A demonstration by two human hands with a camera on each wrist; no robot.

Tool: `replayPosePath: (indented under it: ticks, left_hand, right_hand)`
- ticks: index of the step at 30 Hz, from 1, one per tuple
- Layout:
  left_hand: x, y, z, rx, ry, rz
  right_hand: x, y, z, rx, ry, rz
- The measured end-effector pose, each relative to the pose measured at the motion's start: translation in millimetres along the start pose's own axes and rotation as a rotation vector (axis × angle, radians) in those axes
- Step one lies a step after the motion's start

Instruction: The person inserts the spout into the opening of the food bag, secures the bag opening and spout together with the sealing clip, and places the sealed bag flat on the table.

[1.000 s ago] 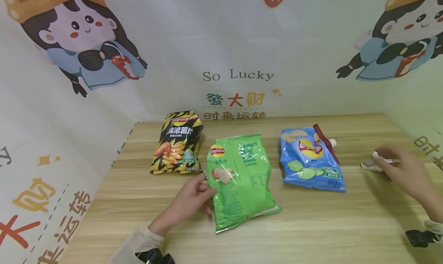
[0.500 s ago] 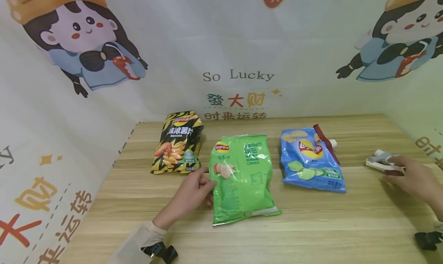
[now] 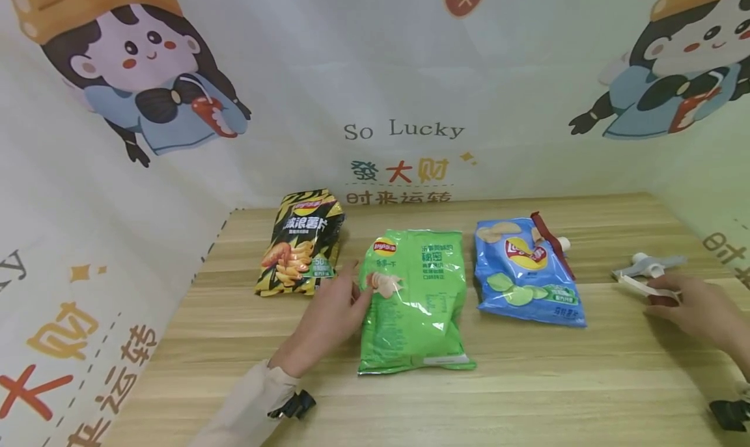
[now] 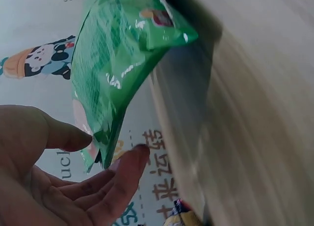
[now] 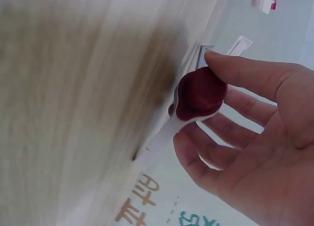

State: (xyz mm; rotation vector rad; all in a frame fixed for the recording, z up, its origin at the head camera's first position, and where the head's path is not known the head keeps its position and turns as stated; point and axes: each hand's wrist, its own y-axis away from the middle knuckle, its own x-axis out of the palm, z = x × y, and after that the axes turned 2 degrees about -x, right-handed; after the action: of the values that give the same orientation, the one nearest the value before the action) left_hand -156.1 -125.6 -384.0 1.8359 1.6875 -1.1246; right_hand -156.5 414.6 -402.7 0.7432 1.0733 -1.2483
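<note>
A green chip bag (image 3: 413, 304) lies on the wooden table near the middle. At its left edge is my left hand (image 3: 325, 320), the thumb at the bag and a finger (image 4: 130, 172) spread apart from it in the left wrist view. My right hand (image 3: 697, 304) pinches a white bag clip (image 3: 644, 287) by its round dark red spout cap (image 5: 201, 91), low over the table at the right. Just behind it lies a grey bag clip (image 3: 668, 263) with a white cap.
A blue chip bag (image 3: 521, 291) with a dark red clip (image 3: 551, 242) along its upper right edge lies between the green bag and my right hand. Further left is a black and yellow chip bag (image 3: 301, 239). A printed cloth (image 3: 404, 76) hangs behind the table (image 3: 527, 382).
The green bag has turned straighter and shifted slightly right and away. My left hand has moved up along its edge. My right hand has separated the white clip from the grey one.
</note>
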Motion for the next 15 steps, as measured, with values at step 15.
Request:
replayPosePath:
  ticks: [15]
  left_hand:
    - [-15.9, 5.4, -15.4, 0.168, -0.181, -0.243]
  right_hand:
    - [-2.9, 10.7, 56.9, -0.141, 0.014, -0.07]
